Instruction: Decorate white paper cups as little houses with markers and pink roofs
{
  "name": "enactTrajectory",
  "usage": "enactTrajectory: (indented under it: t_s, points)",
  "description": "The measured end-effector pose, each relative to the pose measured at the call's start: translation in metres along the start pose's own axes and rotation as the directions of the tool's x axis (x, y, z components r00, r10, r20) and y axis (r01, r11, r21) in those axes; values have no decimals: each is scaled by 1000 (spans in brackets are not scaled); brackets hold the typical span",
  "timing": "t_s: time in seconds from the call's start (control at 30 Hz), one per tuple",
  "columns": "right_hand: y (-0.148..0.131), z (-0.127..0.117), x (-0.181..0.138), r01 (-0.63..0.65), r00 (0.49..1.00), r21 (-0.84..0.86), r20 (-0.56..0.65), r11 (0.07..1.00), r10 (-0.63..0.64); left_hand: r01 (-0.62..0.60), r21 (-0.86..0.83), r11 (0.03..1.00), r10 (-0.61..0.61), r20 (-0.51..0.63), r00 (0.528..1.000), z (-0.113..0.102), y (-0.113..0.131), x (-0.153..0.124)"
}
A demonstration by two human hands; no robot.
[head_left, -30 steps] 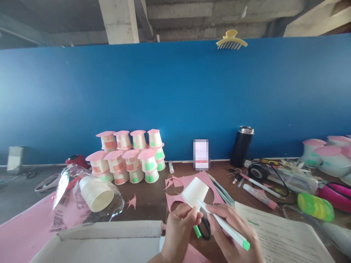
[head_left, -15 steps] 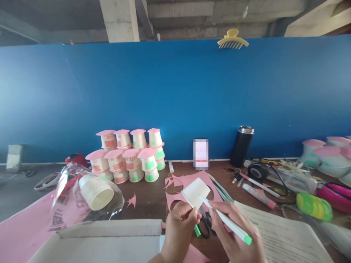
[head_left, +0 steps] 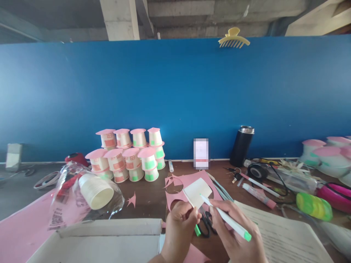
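Note:
My left hand (head_left: 178, 230) pinches the rim of a white paper cup (head_left: 197, 191), holding it tilted above the table. My right hand (head_left: 236, 237) grips a white marker with a green end (head_left: 226, 218); its tip rests on the cup's side. Beneath the hands lie black scissors (head_left: 205, 223), a green marker cap (head_left: 197, 230) and a pink paper sheet with round cut-outs (head_left: 179, 182).
Stacked cup houses with pink roofs (head_left: 128, 155) stand at the back left. A plastic bag of white cups (head_left: 90, 191), an open cardboard box (head_left: 104, 241), a black flask (head_left: 241, 146), printed paper (head_left: 282, 237), tape, pens and a green-yellow item (head_left: 314, 206) crowd the table.
The cup has turned slightly in my left hand and the marker tip has shifted a little across its side. Both hands stay in the same place.

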State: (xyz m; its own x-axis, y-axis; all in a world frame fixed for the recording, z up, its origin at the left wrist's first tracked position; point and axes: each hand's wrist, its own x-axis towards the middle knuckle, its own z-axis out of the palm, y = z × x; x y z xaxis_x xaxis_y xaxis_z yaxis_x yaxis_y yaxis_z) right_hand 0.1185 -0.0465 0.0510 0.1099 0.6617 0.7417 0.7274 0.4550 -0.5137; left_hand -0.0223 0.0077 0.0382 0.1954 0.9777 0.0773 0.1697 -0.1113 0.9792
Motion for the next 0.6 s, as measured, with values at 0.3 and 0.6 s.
enactTrajectory:
  t_s: [0.3,0.6]
  points:
    - [0,-1,1,7,1000,-16,13,1000,-6,-33,26,999,33,6,999,0,-6,1]
    - [2,1,0,8,1000,-16,12,1000,-7,-67,45,997,66,20,998,0,-7,1]
